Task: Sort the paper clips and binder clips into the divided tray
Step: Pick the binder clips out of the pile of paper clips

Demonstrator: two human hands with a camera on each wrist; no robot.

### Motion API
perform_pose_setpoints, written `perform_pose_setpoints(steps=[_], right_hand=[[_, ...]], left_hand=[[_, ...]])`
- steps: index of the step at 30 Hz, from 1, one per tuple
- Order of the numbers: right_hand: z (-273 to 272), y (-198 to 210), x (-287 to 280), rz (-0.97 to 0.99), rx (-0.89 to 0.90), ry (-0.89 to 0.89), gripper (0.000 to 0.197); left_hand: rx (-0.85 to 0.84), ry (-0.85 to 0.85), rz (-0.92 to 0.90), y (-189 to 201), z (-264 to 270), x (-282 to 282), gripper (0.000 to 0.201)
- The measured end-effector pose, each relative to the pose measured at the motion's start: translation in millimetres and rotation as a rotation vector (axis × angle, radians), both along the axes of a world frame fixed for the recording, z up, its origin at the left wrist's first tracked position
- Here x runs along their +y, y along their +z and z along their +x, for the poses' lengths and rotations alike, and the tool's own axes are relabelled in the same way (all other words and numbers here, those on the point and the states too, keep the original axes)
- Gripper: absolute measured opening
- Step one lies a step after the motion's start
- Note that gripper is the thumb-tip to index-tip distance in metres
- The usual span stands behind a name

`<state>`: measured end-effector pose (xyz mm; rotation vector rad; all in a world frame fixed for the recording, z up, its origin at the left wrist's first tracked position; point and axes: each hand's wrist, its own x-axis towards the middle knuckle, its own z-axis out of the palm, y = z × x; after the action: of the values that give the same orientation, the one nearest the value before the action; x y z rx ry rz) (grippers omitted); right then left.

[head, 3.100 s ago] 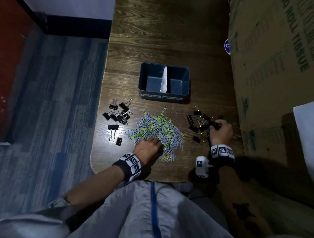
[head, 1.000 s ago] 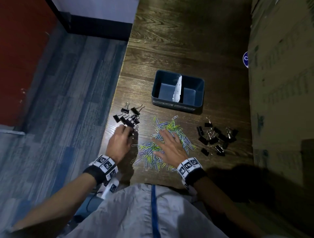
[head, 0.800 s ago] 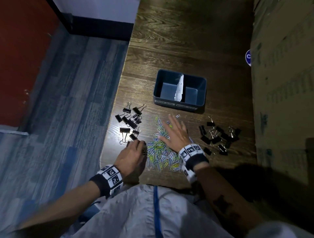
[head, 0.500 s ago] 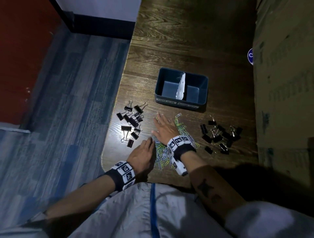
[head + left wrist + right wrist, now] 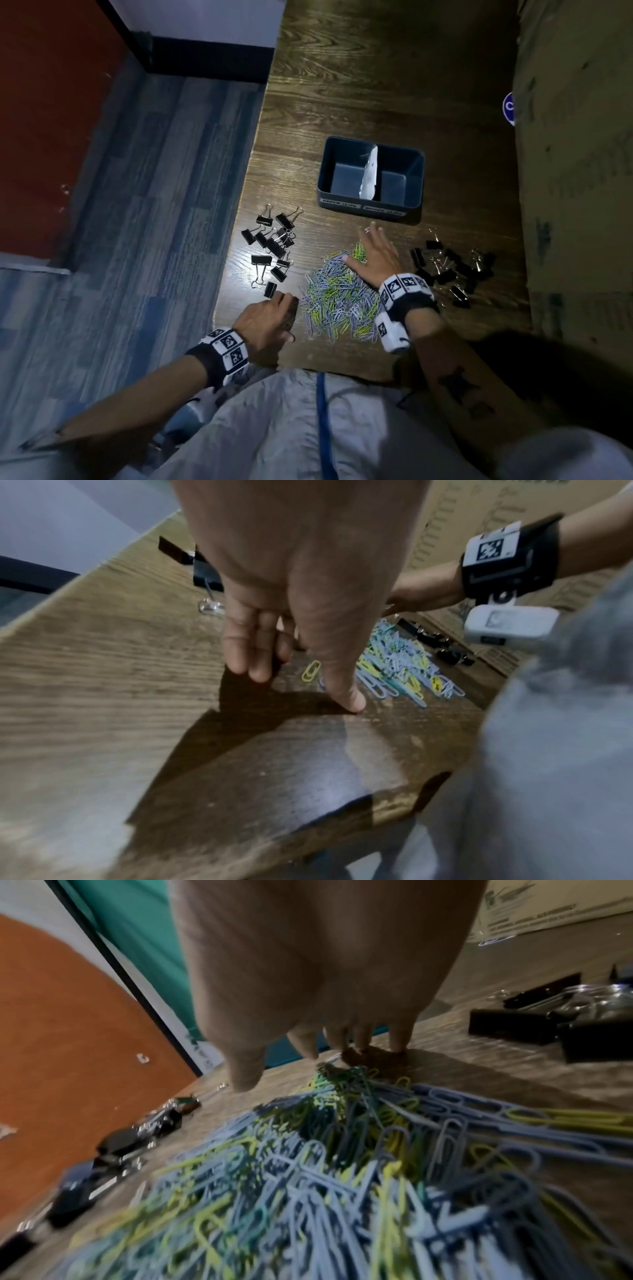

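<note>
A dark blue tray with a white paper divider stands on the wooden table; both compartments look empty. A heap of blue, green and yellow paper clips lies in front of it. Black binder clips lie in two groups, one on the left and one on the right. My right hand lies flat with straight fingers on the far side of the heap. My left hand touches the table at the heap's left edge, fingers extended, holding nothing.
A tall cardboard box walls off the right side of the table. The table's left edge drops to a blue-grey floor. My grey jacket covers the near edge.
My left hand left the left binder clips and came to the heap's left edge. My right hand slid across the far side of the heap, to the left and then back right.
</note>
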<state>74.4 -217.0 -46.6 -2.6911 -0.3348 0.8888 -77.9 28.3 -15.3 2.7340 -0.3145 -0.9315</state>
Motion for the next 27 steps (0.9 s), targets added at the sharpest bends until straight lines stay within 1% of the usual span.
perform_pose_setpoints(steps=[2,5,9,11,12,15,17,18,19,21,24,25,27], right_hand=[[-3,-1,0,-0.021,0.029,0.074,0.087],[-27,0,5,0.0,0.012,0.152,0.084],[-63,5,7,0.082,-0.056,0.137,0.071],[-72,11,4,0.131,-0.116,0.07,0.067],[-75,15,0,0.144,-0.144,0.007,0.066],[-82,16,-21,0.114,-0.217,-0.271,0.06],[-83,13,-37,0.063,-0.195,-0.437,0.058],[-82,11,-42,0.026,-0.155,-0.479,0.058],[-82,9,-44,-0.01,-0.118,-0.483,0.058],[-81,7,-40,-0.037,-0.094,-0.43,0.054],[-83,6,-34,0.034,-0.096,-0.401,0.051],[-83,8,-34,0.038,-0.12,-0.417,0.051],[-84,13,-42,0.018,-0.173,-0.474,0.048]], left_hand=[[0.002,-0.017,-0.032,-7,7,-6,0.067],[-0.014,0.014,-0.119,-16,23,-25,0.063],[-0.045,0.073,-0.162,-17,38,-47,0.058],[-0.065,0.056,-0.177,-15,41,-48,0.055],[-0.085,0.049,-0.173,-14,41,-46,0.054],[-0.169,0.009,-0.119,-8,40,-37,0.055],[-0.183,-0.06,-0.066,-6,35,-35,0.056],[-0.178,-0.098,-0.048,-6,32,-36,0.056],[-0.168,-0.128,-0.046,-7,30,-38,0.056],[-0.165,-0.211,-0.085,-7,27,-46,0.051],[-0.336,-0.457,-0.216,-3,24,-64,0.033],[-0.374,-0.563,-0.237,-3,23,-70,0.035],[-0.353,-0.804,-0.198,-6,23,-74,0.054]])
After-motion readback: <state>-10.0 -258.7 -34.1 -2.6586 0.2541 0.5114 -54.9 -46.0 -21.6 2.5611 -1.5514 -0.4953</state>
